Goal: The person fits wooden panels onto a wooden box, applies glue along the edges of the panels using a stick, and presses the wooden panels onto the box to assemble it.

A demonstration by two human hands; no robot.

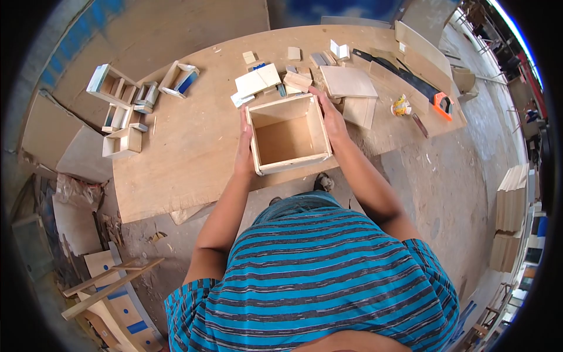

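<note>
Now the open wooden box (287, 138) is held squarely between left hand (244, 148) and right hand (332, 120), pressed against opposite sides.

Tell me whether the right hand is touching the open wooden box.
Touching. The head view shows the right hand laid along the right side of the open wooden box, with no gap visible between them.

Arms (220, 217) forward, left hand (244, 144) opposite right hand (333, 120)
</note>
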